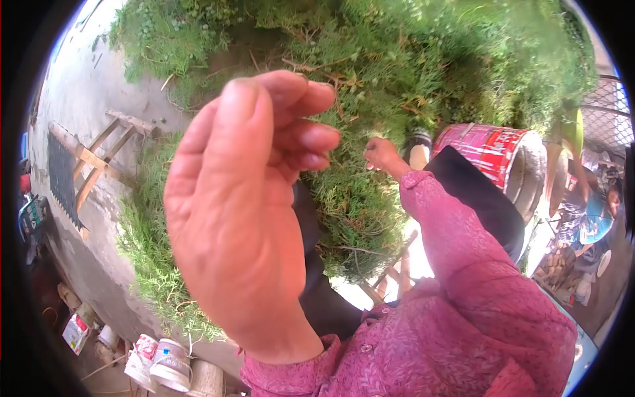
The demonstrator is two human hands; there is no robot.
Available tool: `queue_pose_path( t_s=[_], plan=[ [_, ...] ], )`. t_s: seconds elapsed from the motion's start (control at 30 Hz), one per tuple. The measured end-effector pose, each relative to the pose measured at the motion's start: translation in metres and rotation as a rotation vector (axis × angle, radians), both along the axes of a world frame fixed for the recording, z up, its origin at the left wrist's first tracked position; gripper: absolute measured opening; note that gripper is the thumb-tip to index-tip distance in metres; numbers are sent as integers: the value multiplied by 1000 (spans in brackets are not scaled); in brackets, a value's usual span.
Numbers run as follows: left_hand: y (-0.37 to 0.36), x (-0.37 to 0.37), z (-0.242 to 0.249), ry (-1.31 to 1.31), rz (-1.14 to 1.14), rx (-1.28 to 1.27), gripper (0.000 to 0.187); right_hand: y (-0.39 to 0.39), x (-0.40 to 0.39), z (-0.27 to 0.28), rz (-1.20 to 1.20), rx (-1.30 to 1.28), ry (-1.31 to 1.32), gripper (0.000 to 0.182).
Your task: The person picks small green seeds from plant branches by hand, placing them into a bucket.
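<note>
My left hand [248,192] is raised close to the camera, its fingers loosely curved and apart from the thumb, with nothing seen in it. Farther off, at the centre right, my right hand [383,156] is over the green foliage [360,205], its fingers drawn together. Whatever they may pinch is too small to make out. Leafy branches [423,59] with thin brown stems spread across the top and middle, behind both hands. Pink patterned sleeves cover both arms.
A red and white bucket [476,149] lies tipped at the right, near my dark-clad knee. At the left is a wooden frame [99,159] on the concrete. Several pale buckets [170,360] stand at the lower left. Another person [595,215] is at the far right.
</note>
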State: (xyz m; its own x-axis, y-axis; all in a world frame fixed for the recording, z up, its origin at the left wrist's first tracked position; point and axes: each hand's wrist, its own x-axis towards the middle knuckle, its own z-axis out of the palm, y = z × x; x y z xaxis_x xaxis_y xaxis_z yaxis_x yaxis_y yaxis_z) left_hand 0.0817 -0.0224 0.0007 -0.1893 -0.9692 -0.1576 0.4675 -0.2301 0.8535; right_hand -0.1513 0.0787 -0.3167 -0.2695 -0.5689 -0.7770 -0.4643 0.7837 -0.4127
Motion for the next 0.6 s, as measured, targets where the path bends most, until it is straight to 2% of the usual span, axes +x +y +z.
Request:
queue_pose_path(
  t_s=[0.03, 0.07, 0.1, 0.17, 0.23, 0.27, 0.3, 0.37, 0.43, 0.5, 0.57, 0.6],
  plan=[
    [1, -4, 8, -23, 65, 108, 32, -5, -3, 20, -17, 13, -178, 23],
    [2, -7, 12, -53, 84, 113, 29, -11, -7, 41, -102, 5, -325, 17],
    [4, -9, 15, -32, 89, 96, 29, -20, -10, 61, -94, -14, -306, 17],
    [8, -12, 19, -202, 57, 23, 26, -40, -13, 104, -62, 17, -491, 17],
    [11, -18, 25, -184, 68, 35, 16, -56, -3, 173, -67, -36, -538, 18],
    [14, -21, 24, -194, 47, 1, 16, -61, 3, 206, -17, -86, -593, 19],
    [16, -22, 23, -269, -31, -50, 24, -62, 8, 235, 35, -134, -651, 20],
    [22, -29, 17, -511, -149, -167, 35, -54, 13, 278, 93, -248, -710, 20],
    [26, -37, 5, -696, -229, -393, 38, -45, 22, 310, 152, -353, -783, 20],
    [31, -43, 2, -671, -274, -440, 43, -40, 31, 327, -64, -482, -865, 22],
    [38, -49, 5, -448, -272, -155, 41, -45, 32, 318, -109, -495, -945, 22],
    [37, -49, 8, -457, -281, -155, 41, -47, 35, 318, -167, -551, -924, 21]
  ],
)
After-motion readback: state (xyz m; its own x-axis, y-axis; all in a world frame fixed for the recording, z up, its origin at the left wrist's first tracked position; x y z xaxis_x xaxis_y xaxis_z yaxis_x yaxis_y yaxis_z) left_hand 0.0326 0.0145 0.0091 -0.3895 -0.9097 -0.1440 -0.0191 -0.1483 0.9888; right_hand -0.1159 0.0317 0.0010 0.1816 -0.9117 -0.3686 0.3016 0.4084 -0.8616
